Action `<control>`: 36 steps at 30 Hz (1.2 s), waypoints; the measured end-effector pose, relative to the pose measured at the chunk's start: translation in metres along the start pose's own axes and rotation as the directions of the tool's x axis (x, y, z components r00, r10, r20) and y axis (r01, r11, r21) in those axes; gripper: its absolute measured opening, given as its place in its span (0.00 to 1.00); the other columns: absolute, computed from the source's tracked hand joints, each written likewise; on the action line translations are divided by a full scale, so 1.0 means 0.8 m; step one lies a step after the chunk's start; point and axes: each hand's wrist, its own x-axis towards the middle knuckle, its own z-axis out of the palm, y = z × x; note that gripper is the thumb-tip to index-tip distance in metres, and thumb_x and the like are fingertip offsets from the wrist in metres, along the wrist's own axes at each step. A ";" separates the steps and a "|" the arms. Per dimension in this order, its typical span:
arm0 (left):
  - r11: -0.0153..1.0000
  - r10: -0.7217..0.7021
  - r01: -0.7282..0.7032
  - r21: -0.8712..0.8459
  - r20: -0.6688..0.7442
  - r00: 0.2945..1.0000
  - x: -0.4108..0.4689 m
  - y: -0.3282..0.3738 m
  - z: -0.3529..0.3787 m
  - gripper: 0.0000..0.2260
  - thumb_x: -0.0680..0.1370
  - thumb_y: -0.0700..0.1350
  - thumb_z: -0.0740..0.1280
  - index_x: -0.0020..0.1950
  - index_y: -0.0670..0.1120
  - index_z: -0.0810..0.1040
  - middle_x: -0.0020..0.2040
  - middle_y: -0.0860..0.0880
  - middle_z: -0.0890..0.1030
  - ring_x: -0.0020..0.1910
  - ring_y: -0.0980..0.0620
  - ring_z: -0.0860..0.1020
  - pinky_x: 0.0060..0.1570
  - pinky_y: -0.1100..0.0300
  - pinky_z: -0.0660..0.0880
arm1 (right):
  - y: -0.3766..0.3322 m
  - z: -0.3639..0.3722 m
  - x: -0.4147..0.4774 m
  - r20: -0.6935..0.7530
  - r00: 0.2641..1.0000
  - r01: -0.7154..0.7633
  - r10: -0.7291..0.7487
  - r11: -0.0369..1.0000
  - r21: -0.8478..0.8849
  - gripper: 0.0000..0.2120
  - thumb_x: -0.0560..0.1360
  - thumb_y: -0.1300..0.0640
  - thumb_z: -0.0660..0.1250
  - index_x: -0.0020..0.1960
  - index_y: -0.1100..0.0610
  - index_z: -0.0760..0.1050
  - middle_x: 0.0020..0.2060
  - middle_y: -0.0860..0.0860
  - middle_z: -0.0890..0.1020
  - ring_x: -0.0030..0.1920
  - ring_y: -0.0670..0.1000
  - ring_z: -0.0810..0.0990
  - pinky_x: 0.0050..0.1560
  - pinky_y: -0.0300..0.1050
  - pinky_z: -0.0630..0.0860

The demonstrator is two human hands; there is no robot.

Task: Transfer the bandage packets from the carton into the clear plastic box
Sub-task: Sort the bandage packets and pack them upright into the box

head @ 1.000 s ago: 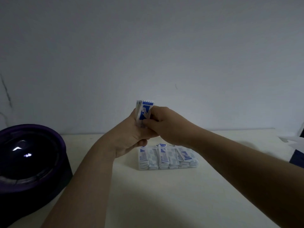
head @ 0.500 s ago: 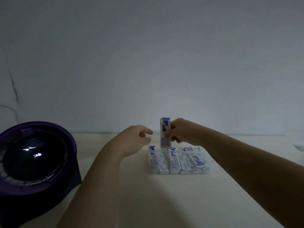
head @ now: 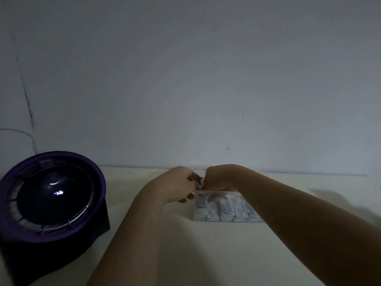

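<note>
Since half a second ago the right hand [head: 220, 179] has dropped to the far left corner of the clear plastic box [head: 216, 191], and the left hand [head: 177, 186] has closed in to meet it. The two are now almost touching over that corner. Both forearms reach forward low over the table [head: 206, 254], fingers curled. Between the fingertips shows a sliver of a bandage packet [head: 199, 181] (a blue edge only, the rest hidden). The right hand pinches it, and the left fingertips sit against it — whether they grip, I cannot tell. The packet is just above the box's left end, where other packets [head: 224, 209] lie side by side inside. A purple round device [head: 51, 195] stands well apart to the left.
</note>
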 end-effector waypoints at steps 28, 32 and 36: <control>0.787 0.612 -0.583 0.203 -0.376 0.695 -0.050 0.101 0.108 0.08 0.78 0.43 0.64 0.50 0.55 0.79 0.43 0.59 0.79 0.40 0.58 0.78 0.46 0.54 0.77 | 0.314 -0.012 -0.168 -0.385 0.922 -0.127 0.046 0.974 -0.187 0.16 0.75 0.51 0.68 0.61 0.54 0.77 0.55 0.50 0.81 0.47 0.45 0.77 0.49 0.35 0.68; 0.810 0.585 -0.544 0.219 -0.235 0.776 -0.042 0.091 0.158 0.09 0.76 0.44 0.65 0.46 0.60 0.77 0.42 0.60 0.79 0.40 0.58 0.78 0.47 0.53 0.77 | 0.336 0.008 -0.179 -0.372 0.926 -0.168 0.062 0.951 -0.259 0.16 0.76 0.52 0.63 0.61 0.56 0.77 0.58 0.54 0.78 0.56 0.53 0.76 0.53 0.41 0.69; 0.825 0.541 -0.497 0.270 -0.121 0.832 -0.037 0.077 0.189 0.12 0.77 0.45 0.65 0.44 0.64 0.74 0.42 0.62 0.78 0.42 0.62 0.77 0.48 0.57 0.76 | 0.331 0.021 -0.184 -0.394 0.918 -0.111 -0.034 0.934 -0.340 0.14 0.77 0.55 0.61 0.59 0.56 0.79 0.56 0.54 0.80 0.56 0.53 0.76 0.51 0.40 0.69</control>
